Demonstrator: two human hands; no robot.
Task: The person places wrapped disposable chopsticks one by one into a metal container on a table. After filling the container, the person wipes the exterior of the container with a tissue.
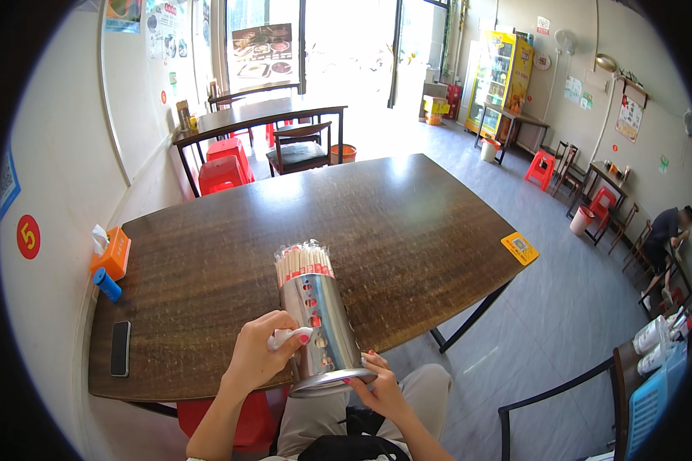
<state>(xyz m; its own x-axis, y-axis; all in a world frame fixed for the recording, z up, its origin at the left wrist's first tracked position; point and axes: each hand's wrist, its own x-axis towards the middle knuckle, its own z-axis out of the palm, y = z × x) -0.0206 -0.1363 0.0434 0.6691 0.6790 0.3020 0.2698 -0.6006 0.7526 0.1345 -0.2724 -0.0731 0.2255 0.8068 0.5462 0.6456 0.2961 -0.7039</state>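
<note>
A perforated stainless-steel chopstick holder (335, 322) leans over the near edge of the table, its flared base towards me. Wrapped disposable chopsticks (304, 260) stick out of its far end. My left hand (268, 346) pinches a crumpled white tissue (281, 339) against the holder's side, beside the column of round holes. With my right hand (380, 385) I grip the rim of the base, fingers on the far side and thumb near the edge. Something small and white shows between the right fingers; what it is I cannot tell.
On the brown wooden table (207, 259) are an orange tissue box (113, 253), a blue cylindrical container (107, 285), a smartphone (120, 348) and a yellow card (519, 248). A red stool (248, 423) stands under the near edge. At right, a person (663, 236) sits by the wall.
</note>
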